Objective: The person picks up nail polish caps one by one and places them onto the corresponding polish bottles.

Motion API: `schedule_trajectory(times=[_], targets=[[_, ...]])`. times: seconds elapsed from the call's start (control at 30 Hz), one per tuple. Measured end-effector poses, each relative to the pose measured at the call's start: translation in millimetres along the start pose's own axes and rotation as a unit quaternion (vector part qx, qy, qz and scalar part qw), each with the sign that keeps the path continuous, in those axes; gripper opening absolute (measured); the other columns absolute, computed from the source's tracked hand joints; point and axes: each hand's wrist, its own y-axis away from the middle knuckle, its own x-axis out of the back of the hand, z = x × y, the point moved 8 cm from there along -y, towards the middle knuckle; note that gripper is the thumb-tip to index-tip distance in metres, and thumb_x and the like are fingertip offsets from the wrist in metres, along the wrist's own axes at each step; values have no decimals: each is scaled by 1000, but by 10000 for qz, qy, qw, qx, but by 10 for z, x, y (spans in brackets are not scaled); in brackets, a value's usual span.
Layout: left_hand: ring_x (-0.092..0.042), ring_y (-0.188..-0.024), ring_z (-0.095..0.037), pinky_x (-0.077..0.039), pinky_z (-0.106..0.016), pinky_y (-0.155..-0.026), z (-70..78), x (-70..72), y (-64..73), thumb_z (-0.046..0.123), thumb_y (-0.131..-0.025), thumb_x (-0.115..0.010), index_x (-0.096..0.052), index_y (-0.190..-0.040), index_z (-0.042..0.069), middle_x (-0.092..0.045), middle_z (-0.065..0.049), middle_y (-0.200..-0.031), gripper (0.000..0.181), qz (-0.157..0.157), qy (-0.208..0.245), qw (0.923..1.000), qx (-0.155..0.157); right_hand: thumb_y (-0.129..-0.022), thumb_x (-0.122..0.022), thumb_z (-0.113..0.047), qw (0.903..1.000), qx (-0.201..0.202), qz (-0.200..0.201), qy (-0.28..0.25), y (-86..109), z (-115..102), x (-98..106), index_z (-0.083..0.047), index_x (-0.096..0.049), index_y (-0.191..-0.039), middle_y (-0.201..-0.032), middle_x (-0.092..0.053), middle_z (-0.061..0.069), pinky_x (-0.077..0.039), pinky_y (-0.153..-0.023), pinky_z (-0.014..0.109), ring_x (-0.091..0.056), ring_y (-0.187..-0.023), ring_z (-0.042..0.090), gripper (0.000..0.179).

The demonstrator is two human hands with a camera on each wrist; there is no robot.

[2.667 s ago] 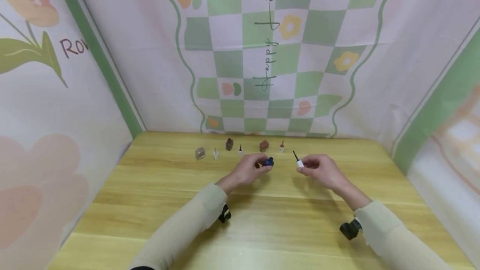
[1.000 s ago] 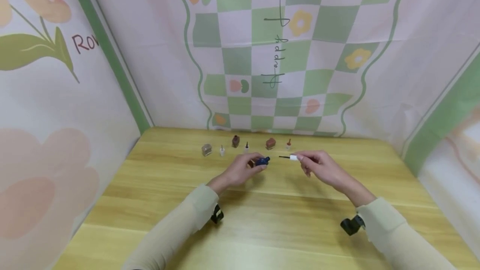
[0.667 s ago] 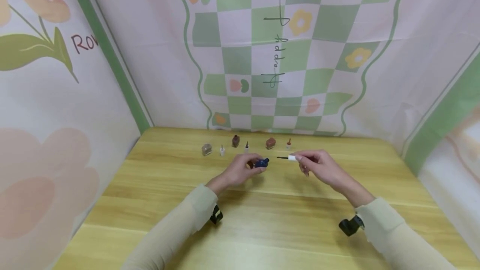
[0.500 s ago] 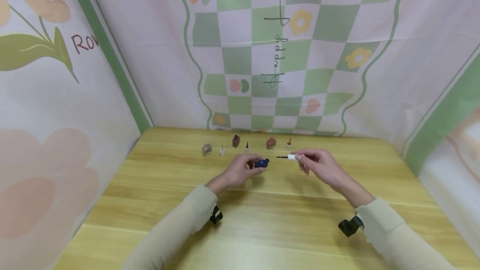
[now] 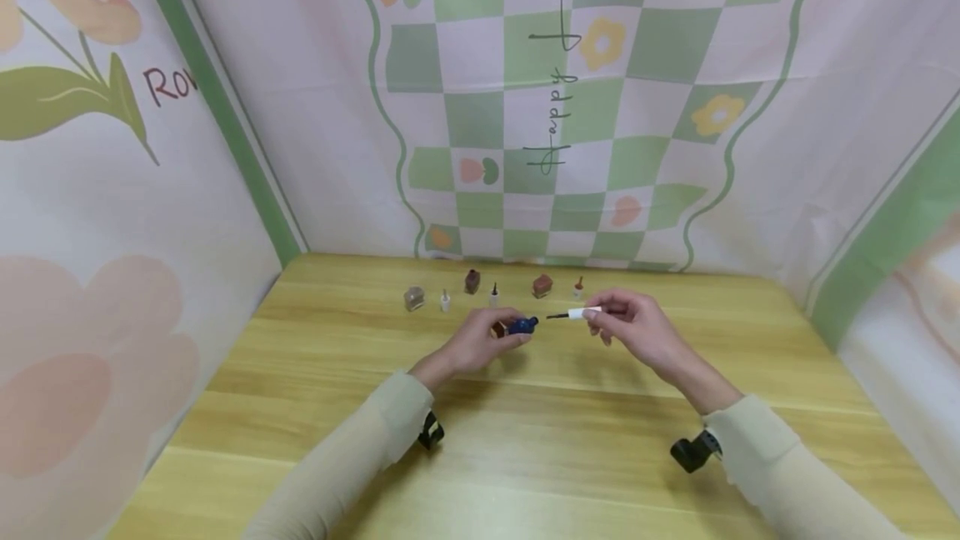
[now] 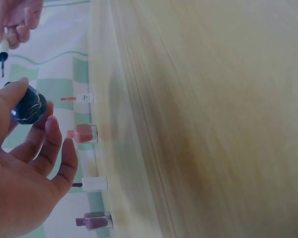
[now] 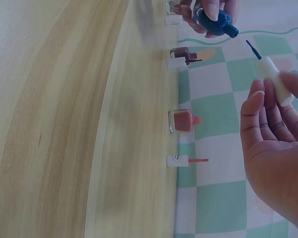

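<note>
My left hand (image 5: 480, 340) holds a dark blue nail polish bottle (image 5: 522, 326) between thumb and fingers, tilted so its uncapped neck points right. In my right hand (image 5: 637, 327) a white nail polish cap with brush (image 5: 581, 313) is pinched, lying nearly level with the dark brush toward the bottle neck. A small gap separates the brush tip from the neck. The right wrist view shows the blue bottle (image 7: 213, 22) and the cap (image 7: 273, 77) held above the table, apart from each other. In the left wrist view the bottle (image 6: 29, 106) sits under the thumb.
Along the back of the wooden table (image 5: 510, 457) stand a clear greyish bottle (image 5: 414, 298), a dark purple bottle (image 5: 472, 281) and a red-brown bottle (image 5: 542, 286). White caps stand brush-up beside them: one pale (image 5: 445, 302), one dark (image 5: 494, 296), one red (image 5: 578, 288). A patterned cloth hangs behind.
The brush has turned from upright to nearly level, pointing at the bottle. In the last half second my right hand has moved slightly left, bringing the brush closer to the neck.
</note>
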Motion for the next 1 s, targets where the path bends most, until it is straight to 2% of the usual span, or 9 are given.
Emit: schedule_trajectory(times=[0.5, 0.73, 1.0], targets=[[-62, -88, -9, -55, -25, -78, 23, -5, 24, 26, -101, -67, -70, -125, 11, -70, 0, -108, 28, -66, 3, 10000, -57, -102, -66, -19, 9999, 91, 52, -38, -25, -15, -54, 1, -64, -121, -99, -68, 15, -59, -70, 31, -65, -78, 16, 28], [-61, -89, -10, -54, -26, -77, 7, -2, 48, 28, -102, -66, -69, -128, 14, -68, 1, -111, 30, -98, 96, 9997, 181, -103, -65, -20, 9999, 118, -3, -106, -42, -15, -79, 0, -64, -121, -100, -69, 15, -58, -69, 32, -65, -78, 16, 27], [-61, -88, -10, -54, -26, -77, 1, -8, 56, 28, -102, -66, -70, -127, 15, -69, 2, -110, 28, -89, 142, 9997, 202, -103, -65, -20, 9998, 176, -29, -123, -54, -14, -108, 1, -64, -120, -98, -69, 13, -57, -69, 31, -65, -78, 16, 27]])
